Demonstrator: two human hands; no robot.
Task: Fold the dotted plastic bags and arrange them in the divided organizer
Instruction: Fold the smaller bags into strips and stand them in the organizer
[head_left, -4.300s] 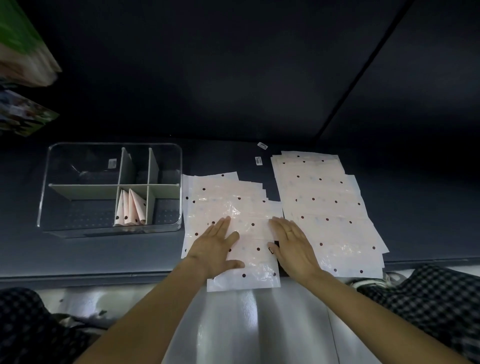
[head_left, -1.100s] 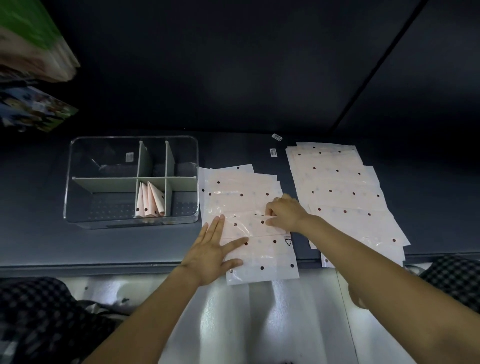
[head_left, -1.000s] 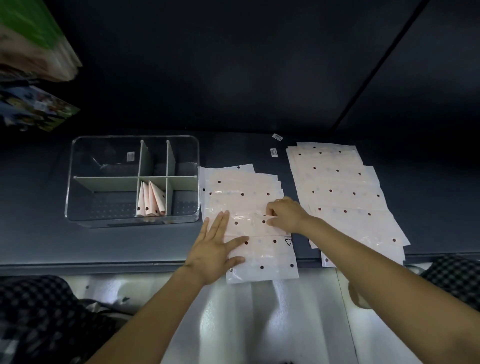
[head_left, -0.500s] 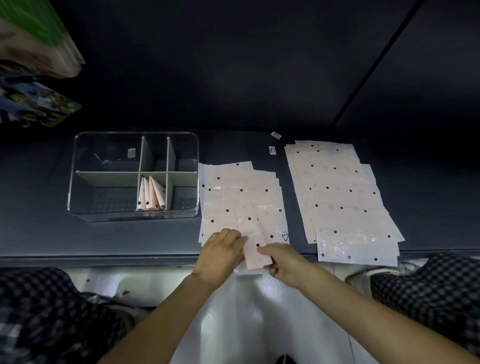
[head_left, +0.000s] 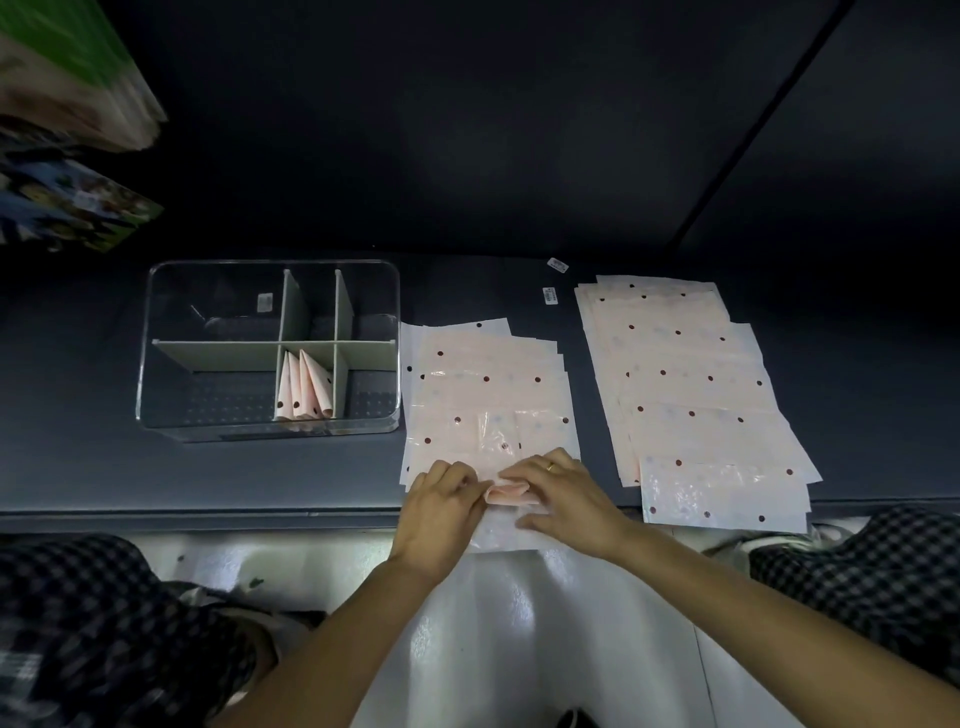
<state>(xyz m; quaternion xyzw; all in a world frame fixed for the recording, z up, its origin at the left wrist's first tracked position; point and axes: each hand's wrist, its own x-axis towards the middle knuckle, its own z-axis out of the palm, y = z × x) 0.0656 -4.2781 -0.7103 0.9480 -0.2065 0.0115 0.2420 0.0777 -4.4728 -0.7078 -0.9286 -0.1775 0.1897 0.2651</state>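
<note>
Pink-tinted dotted plastic bag (head_left: 506, 492), partly folded into a small bundle, at the near edge of the dark tabletop (head_left: 208, 478), gripped between both hands in the head view. Left hand (head_left: 441, 512): fingers curled onto the bundle's left end. Right hand (head_left: 563, 501): fingers curled over its right end, a ring on one finger. Beneath and beyond the hands, one overlapping stack of flat dotted bags (head_left: 488, 384); a second, longer stack (head_left: 685, 384) lies apart to the right, its nearest bag overhanging the tabletop edge. Clear divided organizer (head_left: 156, 364) stands just left of the first stack, with grey partitions; folded bags (head_left: 304, 387) stand upright in its near middle compartment, the other compartments holding no bags. Two small white labels (head_left: 553, 280) lie between the stacks at the far side. Checked fabric (head_left: 883, 571) shows at both lower corners.
</note>
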